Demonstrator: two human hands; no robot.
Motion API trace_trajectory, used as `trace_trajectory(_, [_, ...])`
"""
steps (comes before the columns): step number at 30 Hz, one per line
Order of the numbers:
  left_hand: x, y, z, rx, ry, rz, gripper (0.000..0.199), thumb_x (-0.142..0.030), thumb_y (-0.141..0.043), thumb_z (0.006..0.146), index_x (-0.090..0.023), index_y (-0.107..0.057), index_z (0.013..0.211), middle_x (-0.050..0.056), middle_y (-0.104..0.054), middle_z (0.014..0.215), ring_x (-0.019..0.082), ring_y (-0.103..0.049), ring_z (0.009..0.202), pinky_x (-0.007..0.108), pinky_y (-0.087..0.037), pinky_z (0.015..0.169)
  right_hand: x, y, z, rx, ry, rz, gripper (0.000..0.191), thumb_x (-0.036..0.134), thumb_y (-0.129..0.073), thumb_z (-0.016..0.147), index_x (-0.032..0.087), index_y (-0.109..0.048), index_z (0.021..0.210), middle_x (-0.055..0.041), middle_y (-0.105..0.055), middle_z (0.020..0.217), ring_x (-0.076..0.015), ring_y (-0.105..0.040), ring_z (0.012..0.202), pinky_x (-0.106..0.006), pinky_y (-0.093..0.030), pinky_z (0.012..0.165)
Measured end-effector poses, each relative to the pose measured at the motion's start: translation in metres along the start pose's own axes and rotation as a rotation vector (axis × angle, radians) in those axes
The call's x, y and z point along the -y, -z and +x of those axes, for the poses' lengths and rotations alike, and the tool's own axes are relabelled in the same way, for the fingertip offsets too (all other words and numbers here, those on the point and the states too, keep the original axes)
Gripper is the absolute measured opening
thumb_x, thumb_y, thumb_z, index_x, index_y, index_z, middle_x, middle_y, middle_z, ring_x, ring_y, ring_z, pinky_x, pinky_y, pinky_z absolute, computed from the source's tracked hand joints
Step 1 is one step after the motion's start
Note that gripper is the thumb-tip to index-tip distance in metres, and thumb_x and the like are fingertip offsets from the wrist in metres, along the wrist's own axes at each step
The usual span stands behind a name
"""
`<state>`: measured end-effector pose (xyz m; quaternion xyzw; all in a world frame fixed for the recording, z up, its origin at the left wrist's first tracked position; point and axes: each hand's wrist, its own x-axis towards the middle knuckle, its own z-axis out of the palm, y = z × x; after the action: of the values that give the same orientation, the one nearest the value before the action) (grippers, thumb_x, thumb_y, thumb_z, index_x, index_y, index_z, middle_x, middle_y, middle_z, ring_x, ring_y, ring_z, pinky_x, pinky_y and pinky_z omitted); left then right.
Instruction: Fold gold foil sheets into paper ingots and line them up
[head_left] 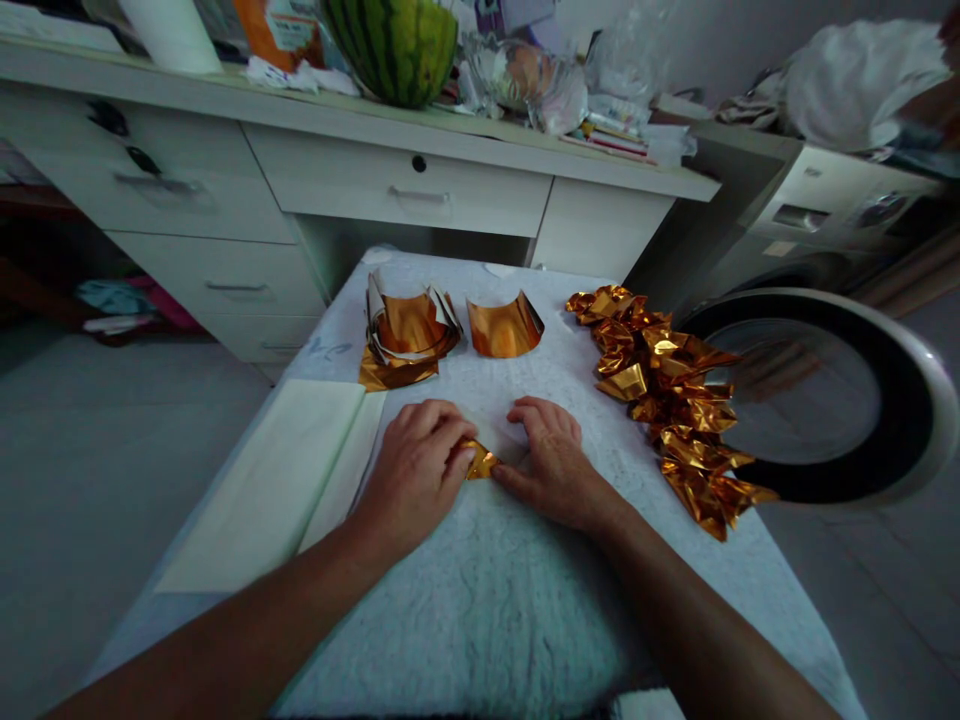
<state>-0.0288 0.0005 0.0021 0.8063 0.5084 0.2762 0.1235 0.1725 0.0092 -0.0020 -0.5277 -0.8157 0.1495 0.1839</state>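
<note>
A small piece of gold foil paper (480, 460) lies on the cloth-covered table between my hands. My left hand (421, 465) has its fingers curled, thumb and forefinger closed on the foil's left end. My right hand (551, 460) touches the foil's right corner with its thumb, its fingers spread apart and bent above the table. Beyond them stand a curled stack of gold foil sheets (409, 325) and a single curled foil sheet (506, 328). Folded gold foil pieces (675, 390) lie heaped along the table's right side.
White paper sheets (270, 480) lie at the table's left. Behind stands a white drawer desk (420, 190) carrying a watermelon (394, 50) and plastic bags. A washing machine (817, 220) stands at right, its round door (926, 400) swung out beside the table.
</note>
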Motion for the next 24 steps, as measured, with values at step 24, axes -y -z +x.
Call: trace_trajectory(24, [0.001, 0.006, -0.001, -0.109, 0.226, -0.418, 0.041, -0.015, -0.047, 0.091, -0.024, -0.044, 0.130, 0.000, -0.057, 0.093, 0.015, -0.057, 0.081, 0.031, -0.047, 0.078, 0.004, 0.014, 0.004, 0.043, 0.008, 0.344, 0.011, 0.010, -0.063, 0.077, 0.019, -0.061, 0.084, -0.0016, -0.063, 0.089, -0.0186, -0.056, 0.090, -0.035, -0.043, 0.085])
